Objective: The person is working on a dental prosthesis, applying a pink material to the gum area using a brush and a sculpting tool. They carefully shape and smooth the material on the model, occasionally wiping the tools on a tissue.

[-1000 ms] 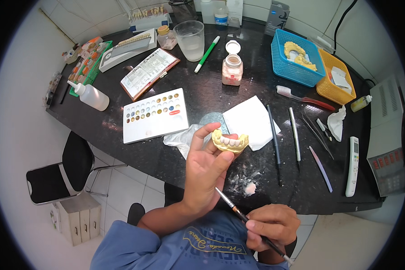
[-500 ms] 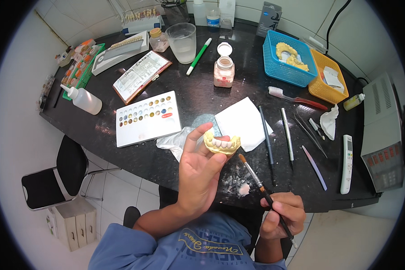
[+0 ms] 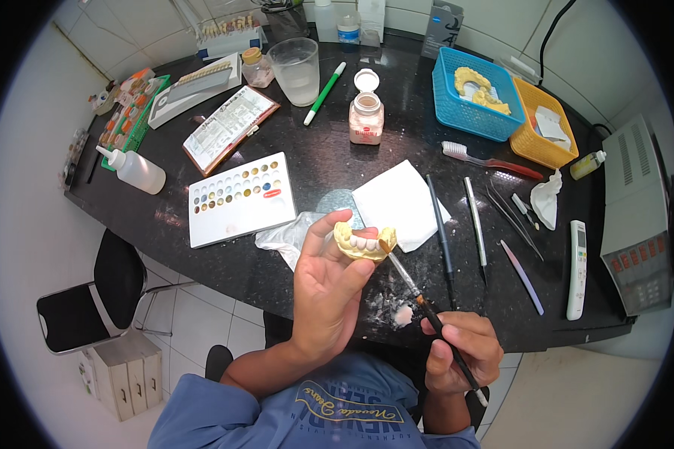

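Note:
Between thumb and fingers my left hand (image 3: 329,288) holds up a yellow dental model (image 3: 365,253) with several pale pinkish-white teeth along its front. My right hand (image 3: 466,352) grips a thin paintbrush (image 3: 440,328) by its black handle. Its brown bristle tip meets the right side of the model, at the end of the row of teeth. Under the brush, a small heap of pale pink powder (image 3: 403,314) lies on the black table, with white smears around it. Behind the model are a folded white paper sheet (image 3: 397,198) and a crumpled cloth (image 3: 283,238).
A white paint palette (image 3: 243,198) lies left. Farther back stand an opened pink powder jar (image 3: 366,123), a clear cup (image 3: 296,75) and a blue basket (image 3: 475,123) of models. At right lie a toothbrush (image 3: 490,161), tweezers (image 3: 515,221) and a white remote (image 3: 577,269).
The brush has moved up and left, from just beside the dental model onto its right side. My left hand keeps its grip on the model. The whole view has shifted slightly.

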Demonstrator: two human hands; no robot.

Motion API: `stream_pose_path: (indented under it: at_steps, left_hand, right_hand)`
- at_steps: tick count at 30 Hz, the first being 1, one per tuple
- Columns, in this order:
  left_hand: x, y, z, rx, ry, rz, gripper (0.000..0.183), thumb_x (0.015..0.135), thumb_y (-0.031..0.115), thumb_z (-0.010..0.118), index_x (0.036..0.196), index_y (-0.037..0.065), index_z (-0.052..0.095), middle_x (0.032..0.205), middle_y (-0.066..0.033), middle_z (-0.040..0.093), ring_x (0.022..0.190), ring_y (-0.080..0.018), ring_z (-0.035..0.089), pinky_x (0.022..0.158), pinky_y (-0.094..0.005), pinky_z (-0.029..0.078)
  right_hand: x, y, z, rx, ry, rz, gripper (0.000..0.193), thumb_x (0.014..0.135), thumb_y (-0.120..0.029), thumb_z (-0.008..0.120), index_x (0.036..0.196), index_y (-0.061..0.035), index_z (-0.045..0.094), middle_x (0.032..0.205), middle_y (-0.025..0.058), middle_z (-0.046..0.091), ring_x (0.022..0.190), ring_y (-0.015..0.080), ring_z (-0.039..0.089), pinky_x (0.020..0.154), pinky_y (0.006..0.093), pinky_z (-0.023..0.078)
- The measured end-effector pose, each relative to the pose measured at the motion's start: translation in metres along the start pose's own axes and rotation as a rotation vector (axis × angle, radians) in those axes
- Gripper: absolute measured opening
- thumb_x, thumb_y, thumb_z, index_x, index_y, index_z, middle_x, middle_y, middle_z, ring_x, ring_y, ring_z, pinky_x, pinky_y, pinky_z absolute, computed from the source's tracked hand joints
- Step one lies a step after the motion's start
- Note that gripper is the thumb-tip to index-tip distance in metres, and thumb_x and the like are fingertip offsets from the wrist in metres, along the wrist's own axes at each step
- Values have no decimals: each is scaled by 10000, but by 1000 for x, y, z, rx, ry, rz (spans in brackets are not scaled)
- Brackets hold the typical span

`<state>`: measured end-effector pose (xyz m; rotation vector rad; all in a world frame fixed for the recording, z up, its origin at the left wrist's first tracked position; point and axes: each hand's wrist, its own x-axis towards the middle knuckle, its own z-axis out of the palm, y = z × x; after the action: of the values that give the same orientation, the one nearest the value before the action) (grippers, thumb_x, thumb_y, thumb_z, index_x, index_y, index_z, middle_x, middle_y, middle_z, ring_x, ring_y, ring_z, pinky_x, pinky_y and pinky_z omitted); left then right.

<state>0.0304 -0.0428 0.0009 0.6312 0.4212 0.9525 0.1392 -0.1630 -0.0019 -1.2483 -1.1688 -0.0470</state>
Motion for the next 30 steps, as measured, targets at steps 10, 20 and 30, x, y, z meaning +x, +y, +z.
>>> stream_pose_path:
  at_steps: [10,20,30]
  left_hand:
    - [0,0,1,4,-10,6,626,853,57,681,1360,49,314,1144,-100,599,1153,-197,545,1072,-376,384]
    - [1,-1,-2,7,-13,19,622,853,61,683,1359,51,320,1144,-104,597,1148,-202,550,1074,-386,383]
    - [0,0,-1,-21,-10,3,609,859,70,682,1354,60,327,1141,-101,598,1147,-196,552,1058,-373,389]
  right_hand:
    - [-2,-1,0,22,40,1,175,819,-103,708,922,-11,601,778,147,654,621,220,674,524,289,563]
    - [-4,-1,-2,31,-14,16,173,817,-106,706,906,-8,595,783,148,654,598,213,669,511,283,559]
    - [-3,-3,1,22,24,78,180,858,-132,680,939,-7,580,803,162,660,629,219,694,538,278,579]
